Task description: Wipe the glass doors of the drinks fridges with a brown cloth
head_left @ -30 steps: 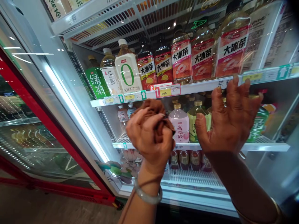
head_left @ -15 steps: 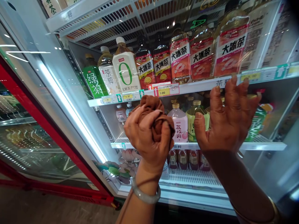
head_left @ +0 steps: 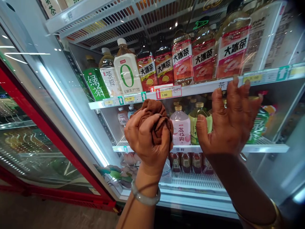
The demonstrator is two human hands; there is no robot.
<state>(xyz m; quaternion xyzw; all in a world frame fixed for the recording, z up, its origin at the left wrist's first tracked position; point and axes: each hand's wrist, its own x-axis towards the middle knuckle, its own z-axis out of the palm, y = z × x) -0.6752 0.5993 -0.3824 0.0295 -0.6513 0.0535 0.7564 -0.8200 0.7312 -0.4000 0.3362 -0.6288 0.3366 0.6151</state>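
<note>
My left hand, a pale bangle on its wrist, is closed round a crumpled brown cloth. The bunched cloth covers part of the middle shelf of a lit drinks fridge. My right hand is raised with its fingers spread and nothing in it; whether it touches a glass pane I cannot tell. Between the two hands show a pink bottle and a yellow-green bottle. Behind my right fingers a green bottle is partly hidden.
Large tea bottles line the upper shelf, whose front edge carries price tags. Several dark bottles stand lower down. To the left is a red-framed glass door, with the floor below it.
Both hands have shifted slightly left in the picture, and the fridge contents have slid a little the same way. My left hand still grips the cloth; my right hand stays spread.
</note>
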